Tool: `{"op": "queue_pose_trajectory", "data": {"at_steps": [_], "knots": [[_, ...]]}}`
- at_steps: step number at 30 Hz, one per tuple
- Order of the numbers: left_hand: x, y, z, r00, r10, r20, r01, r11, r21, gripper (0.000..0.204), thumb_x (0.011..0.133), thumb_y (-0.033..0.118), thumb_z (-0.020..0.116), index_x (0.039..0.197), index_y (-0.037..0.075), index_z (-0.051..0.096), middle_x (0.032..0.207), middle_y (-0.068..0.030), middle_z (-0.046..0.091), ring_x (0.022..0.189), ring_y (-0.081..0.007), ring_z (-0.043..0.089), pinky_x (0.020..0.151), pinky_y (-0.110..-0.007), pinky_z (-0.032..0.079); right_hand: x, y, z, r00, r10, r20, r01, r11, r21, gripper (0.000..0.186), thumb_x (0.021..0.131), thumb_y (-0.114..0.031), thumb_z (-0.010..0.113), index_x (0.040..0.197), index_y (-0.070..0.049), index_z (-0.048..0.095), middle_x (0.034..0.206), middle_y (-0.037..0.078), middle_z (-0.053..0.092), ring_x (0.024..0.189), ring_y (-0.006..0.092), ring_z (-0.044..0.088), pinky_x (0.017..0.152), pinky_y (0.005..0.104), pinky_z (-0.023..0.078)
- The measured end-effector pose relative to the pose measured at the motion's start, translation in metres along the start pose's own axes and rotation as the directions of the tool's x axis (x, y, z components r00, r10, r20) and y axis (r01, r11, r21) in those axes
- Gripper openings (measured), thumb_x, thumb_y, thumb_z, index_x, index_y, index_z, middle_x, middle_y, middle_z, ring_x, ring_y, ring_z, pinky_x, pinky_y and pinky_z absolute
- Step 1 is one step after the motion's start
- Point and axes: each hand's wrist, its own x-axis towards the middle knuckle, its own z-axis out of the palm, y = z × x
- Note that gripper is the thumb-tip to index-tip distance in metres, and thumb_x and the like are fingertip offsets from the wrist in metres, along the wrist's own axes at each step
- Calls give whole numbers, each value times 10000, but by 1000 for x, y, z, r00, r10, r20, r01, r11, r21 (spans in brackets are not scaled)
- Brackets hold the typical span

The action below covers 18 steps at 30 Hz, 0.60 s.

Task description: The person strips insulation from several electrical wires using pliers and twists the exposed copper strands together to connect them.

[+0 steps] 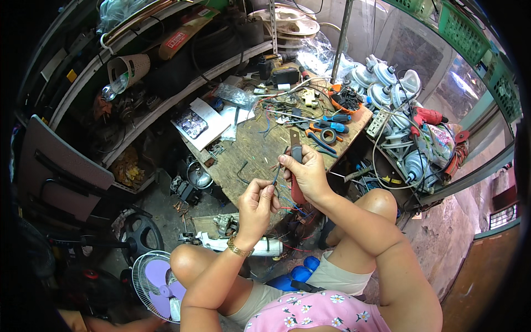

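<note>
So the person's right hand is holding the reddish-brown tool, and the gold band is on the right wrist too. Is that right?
Not quite: the head view shows the gold band on the left wrist, not the right. The right hand does hold the reddish-brown tool.

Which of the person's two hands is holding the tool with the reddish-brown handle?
The right hand holds that tool; the left hand, with a gold band on its wrist, pinches a thin dark wire.

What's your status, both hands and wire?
Left hand pinching dark wire. Right hand gripping brown-handled tool. Tape roll, blue screwdrivers on bench beyond hands.
</note>
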Motion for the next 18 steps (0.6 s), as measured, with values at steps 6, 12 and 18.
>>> {"op": "queue_pose_trajectory", "data": {"at_steps": [6,12,18], "knots": [[-3,-3,-2,999,11,-40,-13,998,-57,106,942,134,483,933,29,480,603,-6,504,509,-57,468,467,-189,380,4,-7,-2,976,152,154,-153,988,-6,300,859,-167,623,1057,-19,454,712,28,554,537,83,528,484,208,435],[0,1,-18,995,-56,-87,38,979,-199,113,945,160,487,945,48,477,612,23,440,520,-40,378,463,-181,302,1,-17,-11,915,206,346,-235,971,44,439,940,-317,465,1229,-11,340,749,59,540,609,114,536,550,237,464],[-3,-3,-17,998,8,-62,-20,981,-194,87,950,155,478,947,70,458,681,34,453,559,-21,348,502,-180,304,-10,-15,-2,758,337,559,-391,920,-25,291,931,-151,484,1161,-5,381,771,70,568,632,120,548,561,243,471]]}}
